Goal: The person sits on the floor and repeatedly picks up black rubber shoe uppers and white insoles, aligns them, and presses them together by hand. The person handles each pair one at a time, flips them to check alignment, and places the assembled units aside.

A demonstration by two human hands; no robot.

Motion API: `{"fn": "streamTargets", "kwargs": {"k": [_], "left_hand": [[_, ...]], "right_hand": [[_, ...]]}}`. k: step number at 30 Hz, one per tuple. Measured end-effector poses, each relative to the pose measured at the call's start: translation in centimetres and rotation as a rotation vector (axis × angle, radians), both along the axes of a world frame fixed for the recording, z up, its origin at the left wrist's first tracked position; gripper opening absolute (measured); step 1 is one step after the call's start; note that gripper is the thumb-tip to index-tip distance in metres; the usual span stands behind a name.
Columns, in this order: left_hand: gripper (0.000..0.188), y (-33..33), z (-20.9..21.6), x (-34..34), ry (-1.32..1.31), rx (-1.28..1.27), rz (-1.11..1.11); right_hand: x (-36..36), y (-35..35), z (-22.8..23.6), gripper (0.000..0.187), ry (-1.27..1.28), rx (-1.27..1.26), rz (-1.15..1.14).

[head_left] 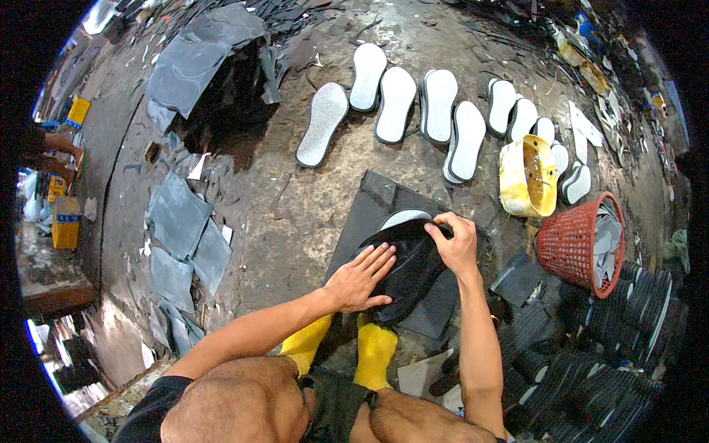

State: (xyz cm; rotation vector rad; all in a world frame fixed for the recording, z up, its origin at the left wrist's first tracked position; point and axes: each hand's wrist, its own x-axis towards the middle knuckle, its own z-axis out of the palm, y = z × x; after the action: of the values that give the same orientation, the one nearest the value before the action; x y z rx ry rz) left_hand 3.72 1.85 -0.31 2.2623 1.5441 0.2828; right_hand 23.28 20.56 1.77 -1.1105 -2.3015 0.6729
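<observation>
A floppy black sheet (412, 275) lies over a white-topped shoe sole (405, 218), whose far end shows beyond the sheet's edge. Both rest on a dark flat board (368, 198) on the floor in front of my feet. My left hand (362, 279) presses flat on the left side of the sheet, fingers stretched out. At the far right edge, my right hand (456, 240) pinches the sheet between thumb and fingers. The sheet hides most of the sole.
White-topped soles (395, 105) lie in a row beyond the board. To the right stand a yellow container (509, 181) with brown liquid and a red basket (565, 240) of grey scraps. Stacked dark soles (569, 391) fill the lower right. Grey sheets (177, 218) lie left; a person's limbs (59, 151) show far left.
</observation>
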Motion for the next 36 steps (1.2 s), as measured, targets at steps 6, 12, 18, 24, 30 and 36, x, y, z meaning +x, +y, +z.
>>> {"fn": "streamTargets", "kwargs": {"k": [6,12,18,24,30,36], "left_hand": [[0.097,0.1,0.2,0.1,0.048,-0.022,-0.022],[0.100,0.0,0.3,0.1,0.055,-0.059,-0.021],[0.103,0.1,0.4,0.1,0.037,-0.035,-0.005],[0.102,-0.9,0.1,-0.1,0.024,-0.032,-0.010],[0.099,-1.3,0.5,0.0,0.028,0.021,0.002],[0.094,-5.4,2.3,-1.4,0.079,-0.110,-0.017]], "right_hand": [[-2.1,2.1,-2.3,0.019,0.041,-0.244,-0.165],[-1.7,3.5,-3.6,0.022,-0.010,-0.294,-0.145],[-1.7,4.8,-3.8,0.022,-0.002,-0.504,-0.131],[-1.7,5.7,-3.4,0.020,0.009,-0.555,-0.031],[-1.4,5.1,-3.3,0.018,0.055,-0.562,-0.097],[-5.2,-2.5,2.4,0.032,-0.053,0.242,-0.173]]}}
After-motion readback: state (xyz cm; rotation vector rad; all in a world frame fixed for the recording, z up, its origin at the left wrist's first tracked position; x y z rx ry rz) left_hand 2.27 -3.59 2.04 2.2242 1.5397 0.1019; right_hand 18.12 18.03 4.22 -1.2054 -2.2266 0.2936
